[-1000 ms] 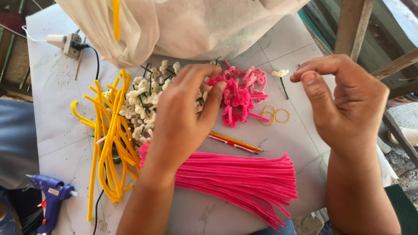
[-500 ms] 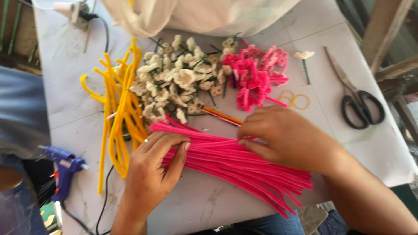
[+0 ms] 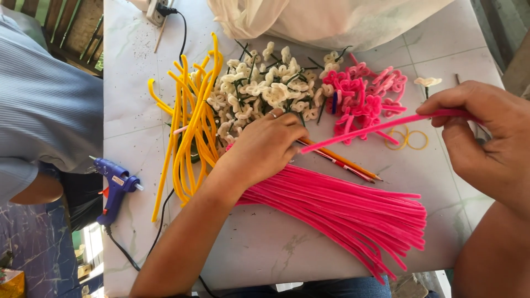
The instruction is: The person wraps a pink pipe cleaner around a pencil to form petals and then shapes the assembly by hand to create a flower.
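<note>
Both hands hold one pink pipe cleaner (image 3: 381, 126) stretched above the table: the right hand (image 3: 486, 138) pinches its right end between thumb and fingers, the left hand (image 3: 265, 146) closes loosely on its left end. Just below lies a pink pipe cleaner bundle (image 3: 342, 207); farther are white flowers (image 3: 265, 88), with yellow pipe cleaners (image 3: 190, 121) left.

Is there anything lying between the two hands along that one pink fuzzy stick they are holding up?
Nothing visible blocks it. The single pink stick runs free from the left hand to the right hand, held above the table. Under its span lie the curled pink pieces, two yellow rings and a pencil.
</note>
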